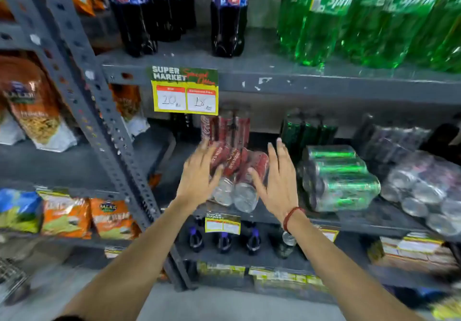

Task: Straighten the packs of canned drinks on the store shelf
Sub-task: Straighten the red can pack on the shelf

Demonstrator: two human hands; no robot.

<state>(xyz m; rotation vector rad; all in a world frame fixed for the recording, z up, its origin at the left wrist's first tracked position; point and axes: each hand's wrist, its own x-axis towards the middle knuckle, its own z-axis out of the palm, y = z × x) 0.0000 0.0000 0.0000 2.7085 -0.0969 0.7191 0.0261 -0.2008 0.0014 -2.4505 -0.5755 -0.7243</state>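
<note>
A shrink-wrapped pack of red cans [237, 173] lies on its side on the grey middle shelf [361, 217], can ends facing me. A second red pack [225, 127] stands upright behind it. My left hand [199, 173] is spread open at the lying pack's left side, and my right hand [277, 178], with a red thread at the wrist, is spread open at its right side. Both sit at or just off the wrap; I cannot tell if they touch. A green can pack [336, 178] lies to the right, then a dark can pack [424, 186].
Dark cola bottles [229, 13] and green Sprite bottles [374, 18] stand on the shelf above. A yellow price tag [185, 92] hangs from that shelf's edge. A grey slotted upright [99, 121] stands left, with snack bags [37, 111] beyond. Small bottles [224, 239] fill the shelf below.
</note>
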